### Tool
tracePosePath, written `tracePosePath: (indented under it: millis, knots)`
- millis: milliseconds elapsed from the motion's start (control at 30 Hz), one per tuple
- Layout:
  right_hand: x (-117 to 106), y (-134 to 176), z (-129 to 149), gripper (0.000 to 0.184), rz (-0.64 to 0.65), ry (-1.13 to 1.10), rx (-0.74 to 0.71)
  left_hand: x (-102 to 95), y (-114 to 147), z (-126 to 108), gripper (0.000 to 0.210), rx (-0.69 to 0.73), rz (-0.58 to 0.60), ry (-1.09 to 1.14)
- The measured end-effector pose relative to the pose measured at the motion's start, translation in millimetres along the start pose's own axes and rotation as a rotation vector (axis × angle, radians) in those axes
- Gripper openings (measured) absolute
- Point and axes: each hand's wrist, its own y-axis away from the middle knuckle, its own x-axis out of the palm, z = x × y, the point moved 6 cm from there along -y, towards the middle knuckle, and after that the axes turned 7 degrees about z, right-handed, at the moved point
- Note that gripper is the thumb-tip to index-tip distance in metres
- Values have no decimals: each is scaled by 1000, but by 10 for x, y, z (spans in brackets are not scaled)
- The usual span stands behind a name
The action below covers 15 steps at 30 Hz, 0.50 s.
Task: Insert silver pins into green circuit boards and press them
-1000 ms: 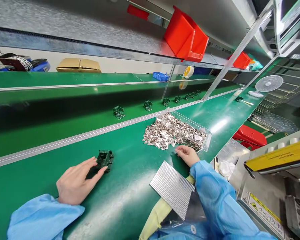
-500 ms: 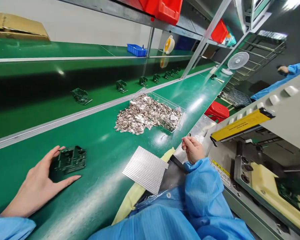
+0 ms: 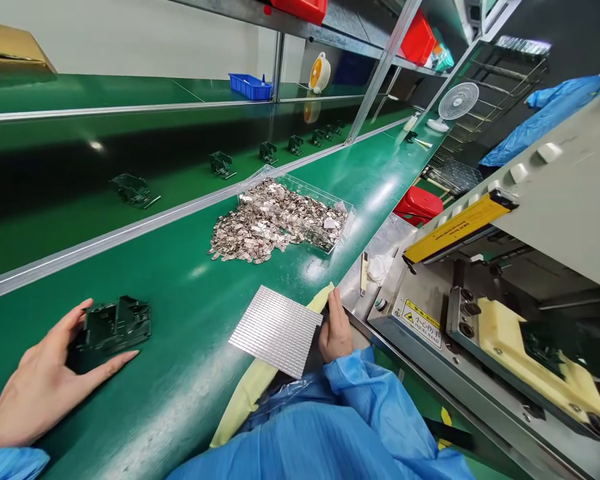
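My left hand (image 3: 45,383) is at the left, its thumb and fingers spread wide around a dark green plastic part (image 3: 117,325) on the green bench. The thumb lies in front of the part, apart from it; the fingertips are by its far left side. My right hand (image 3: 336,330) has its fingers stretched out side by side, at the bench's near edge. It is close to the right end of a silver sheet scored into small rectangles (image 3: 277,330) and to a pale yellow cloth strip (image 3: 247,397). The palm is hidden from view.
A heap of small metal pieces (image 3: 250,233) spills from a clear tray (image 3: 347,227). Several dark green parts (image 3: 221,165) line the channel behind. On the right stands a machine with a yellow bar (image 3: 460,225); a cutter knife (image 3: 364,273) lies beside it. A red stool (image 3: 420,205) is beyond.
My right hand has moved down and left to the sheet's right side, its pinched fingers now straight. My left hand still surrounds the green part. The whole view has shifted.
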Motion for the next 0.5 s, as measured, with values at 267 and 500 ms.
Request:
tracePosePath:
  millis: [267,500]
  knots:
    - [-303,-132,-106,38,-93,-190,368,0,6,23,83,49,-3,-40]
    - [-212,-449,-202,43,145,-100,489,-40,-3,-84,84,22,51,-12]
